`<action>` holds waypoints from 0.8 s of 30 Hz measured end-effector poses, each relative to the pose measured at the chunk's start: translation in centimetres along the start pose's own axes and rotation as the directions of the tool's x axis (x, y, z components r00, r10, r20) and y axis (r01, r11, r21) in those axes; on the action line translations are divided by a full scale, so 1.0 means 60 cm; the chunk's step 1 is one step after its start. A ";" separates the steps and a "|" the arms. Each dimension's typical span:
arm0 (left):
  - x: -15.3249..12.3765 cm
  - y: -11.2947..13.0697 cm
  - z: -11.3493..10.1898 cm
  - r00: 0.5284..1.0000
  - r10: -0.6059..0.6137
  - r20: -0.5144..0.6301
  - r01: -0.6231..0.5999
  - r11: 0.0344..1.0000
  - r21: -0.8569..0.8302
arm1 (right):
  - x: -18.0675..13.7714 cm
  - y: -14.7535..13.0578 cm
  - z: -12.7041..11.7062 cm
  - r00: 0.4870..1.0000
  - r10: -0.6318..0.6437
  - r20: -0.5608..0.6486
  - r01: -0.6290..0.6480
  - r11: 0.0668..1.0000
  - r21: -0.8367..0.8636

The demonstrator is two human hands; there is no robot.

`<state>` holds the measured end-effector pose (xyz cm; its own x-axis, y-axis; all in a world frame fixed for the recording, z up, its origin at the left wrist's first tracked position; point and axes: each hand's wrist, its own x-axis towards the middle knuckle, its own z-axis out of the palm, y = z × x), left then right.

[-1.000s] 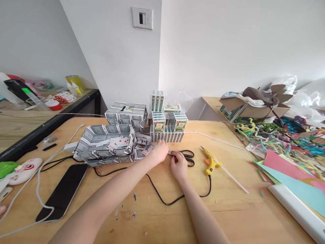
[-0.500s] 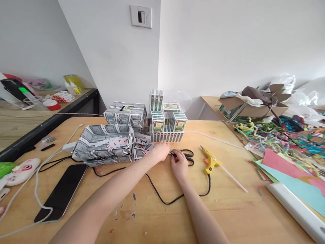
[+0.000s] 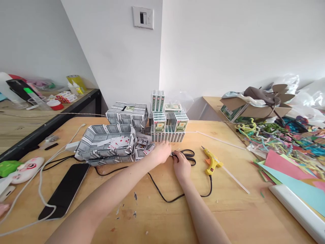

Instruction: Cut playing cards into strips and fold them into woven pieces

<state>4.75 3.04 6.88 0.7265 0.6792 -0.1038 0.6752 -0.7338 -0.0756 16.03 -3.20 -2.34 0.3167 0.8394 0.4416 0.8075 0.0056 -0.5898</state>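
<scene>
My right hand (image 3: pixel 181 165) lies on the wooden table (image 3: pixel 228 210) with its fingers curled over the near handle of a pair of black scissors (image 3: pixel 187 156). My left hand (image 3: pixel 162 151) rests just left of the scissors, fingers bent at their blade end, in front of a row of green-and-white card boxes (image 3: pixel 168 124). Whether it grips anything is hidden. Loose playing cards (image 3: pixel 143 148) lie beside it. A tray built from playing cards (image 3: pixel 106 144) stands to the left.
A yellow glue gun (image 3: pixel 212 162) with a black cord (image 3: pixel 162 193) lies right of the scissors. A dark phone (image 3: pixel 64 189) and white cable sit at left. Coloured paper (image 3: pixel 286 169) and pipe cleaners crowd the right, with an open cardboard box (image 3: pixel 254 106) behind.
Both hands have stayed at the scissors; my right hand's fingers have crept slightly further onto the handle. The view has shifted a little.
</scene>
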 end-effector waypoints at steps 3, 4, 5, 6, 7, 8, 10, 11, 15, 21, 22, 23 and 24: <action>-0.001 -0.001 0.003 0.996 0.010 0.088 -0.011 1.000 0.006 | 0.000 -0.002 -0.002 1.000 0.005 0.011 -0.005 1.000 -0.015; -0.001 -0.002 0.007 0.994 0.010 0.109 -0.012 1.000 0.010 | 0.001 -0.002 -0.004 1.000 0.000 0.020 0.001 1.000 -0.018; -0.001 -0.002 0.010 0.993 0.003 0.119 -0.004 1.000 0.013 | 0.001 -0.003 -0.005 0.999 -0.014 0.033 0.014 1.000 -0.019; -0.001 -0.002 0.014 0.993 -0.009 0.116 0.007 1.000 0.013 | 0.002 -0.004 -0.007 0.998 -0.036 0.049 0.037 0.999 -0.016; -0.001 -0.001 0.017 0.994 -0.021 0.109 0.020 1.000 0.012 | 0.003 -0.005 -0.009 0.996 -0.065 0.068 0.066 0.998 -0.011; -0.001 0.000 0.020 0.995 -0.034 0.097 0.033 0.999 0.011 | 0.004 -0.006 -0.011 0.991 -0.098 0.089 0.098 0.995 -0.005; -0.002 0.003 0.023 0.996 -0.045 0.082 0.045 0.999 0.010 | 0.006 -0.006 -0.012 0.982 -0.147 0.119 0.148 0.989 0.000; -0.003 0.005 0.023 0.996 -0.048 0.077 0.048 0.999 0.010 | 0.006 -0.006 -0.012 0.980 -0.154 0.124 0.156 0.988 -0.005; -0.009 0.011 0.024 0.997 -0.060 0.045 0.059 0.998 0.011 | 0.004 -0.002 -0.008 0.981 -0.142 0.133 0.148 0.988 -0.038; -0.022 -0.007 0.036 0.997 -0.041 -0.067 0.040 0.999 -0.020 | 0.002 0.003 -0.009 0.988 -0.134 0.071 0.135 0.991 -0.009; -0.024 -0.011 0.039 0.995 -0.036 -0.091 0.034 0.999 -0.025 | 0.002 0.004 -0.010 0.992 -0.118 0.049 0.119 0.993 -0.006; -0.026 -0.014 0.042 0.994 -0.034 -0.105 0.031 0.999 -0.030 | 0.002 0.005 -0.011 0.995 -0.098 0.027 0.098 0.995 -0.010; -0.027 -0.017 0.044 0.994 -0.032 -0.109 0.029 0.999 -0.034 | 0.002 0.006 -0.011 0.997 -0.074 0.004 0.074 0.997 -0.020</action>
<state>2.55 2.63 4.49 0.7139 0.7002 0.0069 0.6998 -0.7130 -0.0447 16.72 -3.46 -2.06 0.2543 0.8391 0.4808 0.8386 0.0563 -0.5418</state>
